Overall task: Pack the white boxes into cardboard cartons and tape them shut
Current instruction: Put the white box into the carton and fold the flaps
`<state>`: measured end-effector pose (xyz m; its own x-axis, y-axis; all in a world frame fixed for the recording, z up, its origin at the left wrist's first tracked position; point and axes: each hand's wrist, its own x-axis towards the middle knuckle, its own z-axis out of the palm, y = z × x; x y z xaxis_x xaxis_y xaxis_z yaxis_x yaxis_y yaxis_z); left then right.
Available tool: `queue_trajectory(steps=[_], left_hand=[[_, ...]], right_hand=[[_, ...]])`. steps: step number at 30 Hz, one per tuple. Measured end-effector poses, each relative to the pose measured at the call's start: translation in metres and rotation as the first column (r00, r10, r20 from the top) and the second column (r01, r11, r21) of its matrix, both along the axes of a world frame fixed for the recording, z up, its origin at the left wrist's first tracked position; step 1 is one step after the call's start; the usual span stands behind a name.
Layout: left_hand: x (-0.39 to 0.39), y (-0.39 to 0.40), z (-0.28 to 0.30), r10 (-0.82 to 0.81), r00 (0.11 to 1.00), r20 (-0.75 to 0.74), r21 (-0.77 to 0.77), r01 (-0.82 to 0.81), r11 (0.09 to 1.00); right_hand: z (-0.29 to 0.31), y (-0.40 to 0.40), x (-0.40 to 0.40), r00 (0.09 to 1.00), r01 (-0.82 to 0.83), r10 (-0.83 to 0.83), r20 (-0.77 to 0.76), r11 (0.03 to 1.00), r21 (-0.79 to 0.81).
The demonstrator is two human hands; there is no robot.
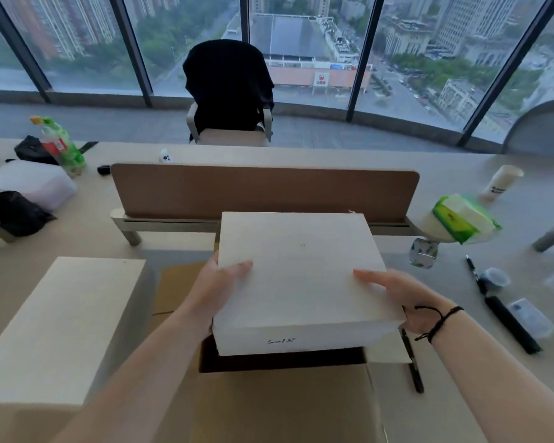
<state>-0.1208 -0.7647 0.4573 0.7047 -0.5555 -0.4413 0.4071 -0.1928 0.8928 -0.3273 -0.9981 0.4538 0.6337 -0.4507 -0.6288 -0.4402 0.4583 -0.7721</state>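
Hands hold one white box (301, 276) flat over the open carton (282, 394) so it can drop in: left hand (219, 289) and right hand (397, 295) fingers pressed together, squeezing its sides.

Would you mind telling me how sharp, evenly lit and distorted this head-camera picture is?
Head view: soft daylight from the windows, no glare; wide-angle bending curves the window frames; the held white box is fairly sharp, while the bottle and tissue pack near the edges are smeared.

White box (301, 276) front bears handwritten, inverted "5018".
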Motion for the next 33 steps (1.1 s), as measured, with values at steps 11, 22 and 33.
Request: queue_trajectory(steps=[11, 22, 33], left_hand=[[0.000, 0.025, -0.018, 0.021, 1.000, -0.016, 0.030, -0.021, 0.999], [0.010, 0.043, -0.033, 0.016, 0.999, -0.031, 0.060, -0.014, 0.998], [0.009, 0.046, -0.073, -0.035, 0.992, 0.125, 0.229, 0.005, 0.973]], right_hand=[[0.002, 0.013, 0.011, 0.995, -0.066, 0.066, 0.073, 0.998, -0.003], [-0.024, 0.035, 0.019, 0.994, -0.070, 0.068, 0.088, 0.997, 0.023], [-0.061, 0.047, 0.016, 0.999, -0.040, 0.041, -0.010, 0.998, 0.049]])
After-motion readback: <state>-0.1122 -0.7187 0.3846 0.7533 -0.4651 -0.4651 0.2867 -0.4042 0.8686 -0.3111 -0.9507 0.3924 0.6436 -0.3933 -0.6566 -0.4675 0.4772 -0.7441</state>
